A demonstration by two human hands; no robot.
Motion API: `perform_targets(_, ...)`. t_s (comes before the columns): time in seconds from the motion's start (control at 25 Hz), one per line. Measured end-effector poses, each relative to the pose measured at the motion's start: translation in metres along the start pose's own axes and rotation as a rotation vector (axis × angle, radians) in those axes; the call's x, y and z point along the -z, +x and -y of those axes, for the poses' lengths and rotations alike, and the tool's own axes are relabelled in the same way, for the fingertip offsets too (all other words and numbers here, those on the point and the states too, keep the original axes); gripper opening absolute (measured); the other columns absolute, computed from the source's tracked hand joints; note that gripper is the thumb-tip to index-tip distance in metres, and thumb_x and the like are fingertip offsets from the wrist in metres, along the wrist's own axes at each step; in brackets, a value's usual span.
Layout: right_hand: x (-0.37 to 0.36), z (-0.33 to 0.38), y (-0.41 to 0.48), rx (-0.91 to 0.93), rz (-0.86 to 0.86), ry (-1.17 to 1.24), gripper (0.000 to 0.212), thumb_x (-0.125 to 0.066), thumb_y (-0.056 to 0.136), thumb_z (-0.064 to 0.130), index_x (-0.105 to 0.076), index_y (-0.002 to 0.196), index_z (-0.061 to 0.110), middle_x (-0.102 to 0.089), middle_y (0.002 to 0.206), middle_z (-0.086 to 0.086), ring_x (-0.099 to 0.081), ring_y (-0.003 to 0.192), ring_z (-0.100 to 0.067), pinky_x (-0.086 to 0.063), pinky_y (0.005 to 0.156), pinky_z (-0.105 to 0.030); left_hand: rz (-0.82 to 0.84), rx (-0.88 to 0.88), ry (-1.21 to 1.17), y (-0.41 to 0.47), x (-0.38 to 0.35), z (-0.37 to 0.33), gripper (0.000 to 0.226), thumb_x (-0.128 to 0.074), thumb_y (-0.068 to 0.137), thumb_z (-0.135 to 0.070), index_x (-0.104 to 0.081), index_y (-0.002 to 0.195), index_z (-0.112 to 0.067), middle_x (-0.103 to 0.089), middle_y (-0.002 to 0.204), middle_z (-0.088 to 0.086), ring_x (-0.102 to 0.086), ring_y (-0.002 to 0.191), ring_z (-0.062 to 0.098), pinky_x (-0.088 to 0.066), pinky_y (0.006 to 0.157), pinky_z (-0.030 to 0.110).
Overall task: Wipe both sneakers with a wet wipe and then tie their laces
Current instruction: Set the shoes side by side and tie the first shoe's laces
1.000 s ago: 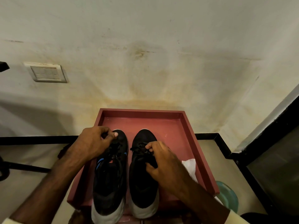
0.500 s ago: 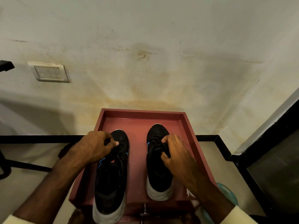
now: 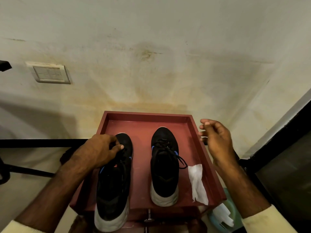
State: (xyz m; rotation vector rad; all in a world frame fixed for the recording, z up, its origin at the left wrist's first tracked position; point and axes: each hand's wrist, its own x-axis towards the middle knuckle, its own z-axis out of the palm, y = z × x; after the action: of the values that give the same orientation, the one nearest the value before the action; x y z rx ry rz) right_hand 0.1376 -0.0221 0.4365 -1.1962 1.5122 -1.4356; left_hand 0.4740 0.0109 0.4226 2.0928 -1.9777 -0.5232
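Two black sneakers with pale heels stand side by side, toes to the wall, in a dark red tray (image 3: 148, 117). My left hand (image 3: 99, 151) grips the left sneaker (image 3: 114, 182) over its laces near the toe; its heel juts past the tray's near edge. The right sneaker (image 3: 164, 167) stands alone, its black laces loose and trailing to the right. My right hand (image 3: 216, 140) hovers over the tray's right rim, fingers loosely curled, holding nothing. A crumpled white wipe (image 3: 197, 181) lies in the tray to the right of that sneaker.
The tray sits against a stained pale wall with a switch plate (image 3: 49, 74). A pale green tub (image 3: 225, 216) with white wipes stands on the floor by the tray's near right corner. A dark door frame (image 3: 282, 137) runs along the right.
My right hand has let go of the right sneaker and lifted away to the right, uncovering the wipe. The right sneaker stands further right than a second ago. My left hand keeps its grip.
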Motion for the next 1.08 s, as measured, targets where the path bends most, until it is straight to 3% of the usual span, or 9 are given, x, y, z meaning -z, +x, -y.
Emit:
perform_targets(0.12, -0.010, -0.018, -0.002, 0.024, 0.225, -0.253, 0.017, -0.065, 0.102, 0.016, -0.076, 0.105, 0.028, -0.075, 0.095, 0.005, -0.071, 0.089, -0.012, -0.057, 0.081, -0.026, -0.045, -0.059, 0.002, 0.002, -0.006, -0.012, 0.021, -0.063, 0.096, -0.049, -0.070, 0.096, -0.029, -0.071, 0.092, -0.006, -0.067, 0.085, 0.012, -0.060, 0.082, 0.034)
perform_targets(0.24, -0.020, -0.028, -0.006, 0.086, 0.354, -0.396, 0.019, -0.066, 0.101, 0.015, -0.078, 0.107, 0.029, -0.075, 0.097, 0.013, -0.069, 0.086, 0.000, -0.054, 0.079, -0.016, -0.040, -0.124, -0.004, 0.004, -0.010, -0.024, 0.019, -0.062, 0.097, -0.047, -0.070, 0.097, -0.029, -0.066, 0.085, -0.013, -0.064, 0.080, 0.006, -0.054, 0.075, 0.027)
perform_targets(0.48, -0.038, -0.033, -0.008, 0.124, 0.625, -0.691, 0.029, -0.058, 0.106, 0.014, -0.074, 0.128, 0.022, -0.073, 0.131, 0.009, -0.066, 0.121, -0.007, -0.051, 0.105, -0.025, 0.000, -0.296, -0.179, 0.008, -0.038, -0.072, 0.024, -0.064, 0.099, -0.032, -0.073, 0.119, -0.026, -0.075, 0.111, -0.008, -0.070, 0.100, 0.010, -0.055, 0.092, 0.028)
perform_targets(0.64, -0.038, -0.030, -0.002, 0.099, 0.613, -0.691, 0.017, -0.067, 0.102, 0.020, -0.080, 0.110, 0.024, -0.079, 0.107, 0.009, -0.073, 0.099, -0.008, -0.060, 0.095, -0.034, 0.081, -0.322, -0.165, 0.020, -0.055, -0.089, 0.030, -0.061, 0.100, -0.036, -0.071, 0.127, -0.025, -0.072, 0.123, -0.004, -0.067, 0.107, 0.014, -0.055, 0.095, 0.031)
perform_targets(0.88, -0.027, -0.028, 0.002, 0.019, 0.632, -0.520, 0.008, -0.072, 0.098, 0.024, -0.080, 0.101, 0.024, -0.079, 0.096, 0.008, -0.072, 0.089, -0.002, -0.058, 0.083, -0.023, 0.062, -0.314, -0.185, 0.026, -0.056, -0.092, 0.028, -0.059, 0.102, -0.029, -0.070, 0.127, -0.024, -0.069, 0.123, -0.004, -0.064, 0.108, 0.014, -0.051, 0.092, 0.026)
perform_targets(1.08, -0.026, -0.019, -0.001, 0.004, 0.447, -0.258, 0.013, -0.068, 0.099, 0.021, -0.077, 0.090, 0.021, -0.078, 0.087, -0.002, -0.074, 0.078, -0.016, -0.060, 0.075, -0.034, 0.086, -0.289, -0.218, 0.028, -0.059, -0.093, 0.015, -0.063, 0.100, -0.021, -0.072, 0.112, -0.025, -0.069, 0.104, -0.012, -0.063, 0.089, 0.004, -0.043, 0.068, 0.008)
